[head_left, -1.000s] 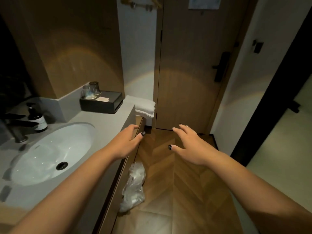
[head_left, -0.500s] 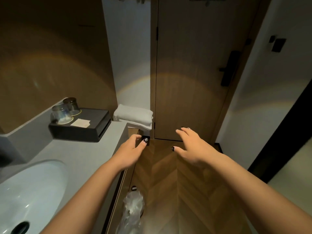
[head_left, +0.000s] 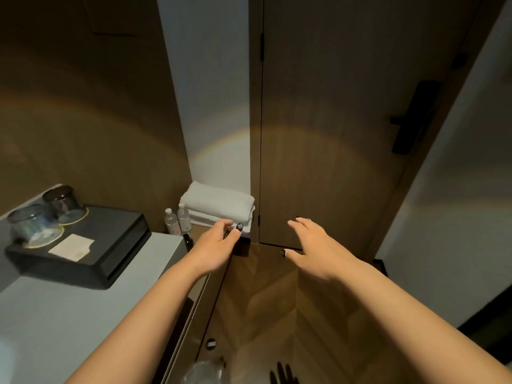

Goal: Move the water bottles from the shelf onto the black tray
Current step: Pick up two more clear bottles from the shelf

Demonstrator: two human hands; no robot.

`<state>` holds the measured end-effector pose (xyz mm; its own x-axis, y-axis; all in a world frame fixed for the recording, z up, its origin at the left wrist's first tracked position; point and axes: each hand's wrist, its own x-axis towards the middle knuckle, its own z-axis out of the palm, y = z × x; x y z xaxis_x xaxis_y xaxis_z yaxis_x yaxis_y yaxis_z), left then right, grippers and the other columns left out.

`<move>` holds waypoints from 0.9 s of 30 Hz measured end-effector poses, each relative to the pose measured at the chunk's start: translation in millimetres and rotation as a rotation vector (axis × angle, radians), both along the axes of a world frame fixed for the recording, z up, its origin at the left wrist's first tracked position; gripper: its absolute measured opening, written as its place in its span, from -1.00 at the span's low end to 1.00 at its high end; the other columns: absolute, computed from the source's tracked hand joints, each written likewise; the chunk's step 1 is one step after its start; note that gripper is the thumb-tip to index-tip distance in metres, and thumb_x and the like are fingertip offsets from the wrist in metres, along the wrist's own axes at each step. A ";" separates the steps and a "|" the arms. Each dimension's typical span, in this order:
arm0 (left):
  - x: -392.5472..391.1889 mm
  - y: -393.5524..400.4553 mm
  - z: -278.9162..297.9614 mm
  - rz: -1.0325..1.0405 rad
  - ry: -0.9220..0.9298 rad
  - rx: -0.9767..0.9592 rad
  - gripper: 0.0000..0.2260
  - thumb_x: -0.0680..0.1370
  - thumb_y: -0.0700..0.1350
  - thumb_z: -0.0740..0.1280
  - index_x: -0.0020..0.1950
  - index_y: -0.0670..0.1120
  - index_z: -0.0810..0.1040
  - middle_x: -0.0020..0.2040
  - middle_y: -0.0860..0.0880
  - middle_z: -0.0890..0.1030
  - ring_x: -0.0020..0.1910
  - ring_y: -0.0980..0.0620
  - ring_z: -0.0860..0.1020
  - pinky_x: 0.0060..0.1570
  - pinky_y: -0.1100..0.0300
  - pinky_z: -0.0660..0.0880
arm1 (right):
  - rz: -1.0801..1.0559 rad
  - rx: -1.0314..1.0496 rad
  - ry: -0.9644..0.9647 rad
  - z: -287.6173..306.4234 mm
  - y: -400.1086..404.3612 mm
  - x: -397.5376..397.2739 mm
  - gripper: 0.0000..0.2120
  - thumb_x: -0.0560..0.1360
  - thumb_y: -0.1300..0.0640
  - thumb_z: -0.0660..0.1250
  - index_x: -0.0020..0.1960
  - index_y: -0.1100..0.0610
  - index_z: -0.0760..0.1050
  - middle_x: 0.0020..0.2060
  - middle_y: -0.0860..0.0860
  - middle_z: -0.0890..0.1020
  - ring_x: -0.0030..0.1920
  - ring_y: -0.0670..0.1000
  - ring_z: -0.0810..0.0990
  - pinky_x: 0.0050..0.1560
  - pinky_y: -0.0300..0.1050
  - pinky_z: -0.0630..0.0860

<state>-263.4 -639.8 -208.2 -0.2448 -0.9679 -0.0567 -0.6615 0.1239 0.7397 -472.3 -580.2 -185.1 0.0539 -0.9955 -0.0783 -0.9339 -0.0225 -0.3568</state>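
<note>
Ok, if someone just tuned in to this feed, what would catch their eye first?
Both bare hands, left hand and right hand, stretched forward, open and holding nothing. Just beyond the left one, two small water bottles stand beside folded white towels, below counter level. Far left, the black tray carries two upturned glasses.

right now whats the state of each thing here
two clear plastic water bottles: upright on the shelf, capped, untouched
black tray: on the grey counter, no bottles on it
two glass tumblers: upside down on the tray
white folded towels: stacked
wooden door: closed
left hand: open, empty
right hand: open, empty
</note>
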 end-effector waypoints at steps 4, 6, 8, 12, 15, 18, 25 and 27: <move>-36.3 -57.9 -8.3 0.069 -0.011 0.028 -0.55 0.62 0.07 0.11 0.47 -0.07 0.25 0.45 -0.07 0.36 0.41 -0.02 0.33 0.30 0.15 0.26 | 0.101 0.012 0.026 4.7 -68.0 -38.7 -0.34 0.56 -0.08 0.20 0.55 0.04 -0.02 0.55 0.00 0.03 0.54 0.03 -0.05 0.48 -0.01 0.08; -46.1 -84.7 -14.4 0.124 0.003 0.047 -0.56 0.62 0.06 0.13 0.45 -0.07 0.26 0.45 -0.07 0.36 0.41 -0.02 0.34 0.30 0.16 0.26 | 0.162 0.032 0.042 0.6 -102.9 -49.5 -0.35 0.57 -0.07 0.19 0.55 0.04 -0.02 0.55 -0.01 0.03 0.54 0.03 -0.06 0.48 -0.02 0.08; -49.6 -108.5 -22.1 0.180 0.008 0.072 -0.55 0.61 0.08 0.13 0.45 -0.07 0.25 0.46 -0.07 0.35 0.40 -0.02 0.34 0.28 0.16 0.26 | 0.208 0.064 0.044 -8.4 -134.7 -54.1 -0.36 0.58 -0.07 0.18 0.54 0.06 -0.02 0.55 0.01 0.03 0.55 0.04 -0.07 0.48 -0.03 0.07; -42.6 -152.4 -39.6 0.241 -0.014 0.123 -0.53 0.61 0.12 0.13 0.46 -0.06 0.23 0.46 -0.05 0.34 0.39 -0.03 0.34 0.22 0.18 0.26 | 0.306 0.126 0.043 -31.0 -195.0 -46.3 -0.36 0.57 -0.07 0.18 0.54 0.08 0.00 0.55 0.03 0.04 0.54 0.05 -0.06 0.48 -0.03 0.08; -26.5 -190.1 -53.5 0.319 -0.010 0.163 -0.49 0.59 0.16 0.12 0.47 -0.05 0.23 0.45 -0.06 0.36 0.31 -0.06 0.44 0.29 0.10 0.33 | 0.366 0.167 0.056 -47.7 -246.0 -32.6 -0.36 0.57 -0.07 0.19 0.54 0.08 0.01 0.55 0.03 0.05 0.54 0.06 -0.05 0.47 -0.02 0.09; -7.7 -239.0 -66.9 0.355 -0.005 0.170 -0.49 0.60 0.15 0.11 0.48 -0.06 0.21 0.46 -0.04 0.33 0.17 0.02 0.50 0.16 0.16 0.37 | 0.400 0.191 0.058 -59.4 -305.3 -14.1 -0.35 0.56 -0.07 0.20 0.54 0.08 0.00 0.54 0.04 0.05 0.54 0.05 -0.01 0.47 -0.02 0.12; 42.7 -375.6 -83.1 0.469 0.063 0.229 -0.52 0.61 0.07 0.15 0.48 -0.09 0.22 0.45 -0.09 0.34 0.39 -0.06 0.35 0.24 0.15 0.27 | 0.475 0.260 0.117 -70.4 -442.0 43.8 -0.39 0.57 0.01 0.21 0.52 0.13 0.06 0.53 0.10 0.07 0.52 0.09 0.04 0.46 -0.04 0.09; 53.9 -407.7 -85.2 0.504 0.009 0.230 -0.54 0.60 0.02 0.21 0.46 -0.10 0.26 0.38 -0.11 0.42 0.33 -0.09 0.41 0.19 0.16 0.31 | 0.502 0.269 0.096 -72.4 -476.4 59.9 -0.45 0.57 0.04 0.22 0.49 0.13 0.13 0.51 0.11 0.14 0.50 0.11 0.12 0.44 -0.01 0.17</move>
<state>-209.5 -1047.5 -293.3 0.2443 -0.9282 -0.2807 -0.5906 -0.3720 0.7160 -412.4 -1056.6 -257.5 0.4943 -0.7943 -0.3533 -0.8609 -0.3910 -0.3256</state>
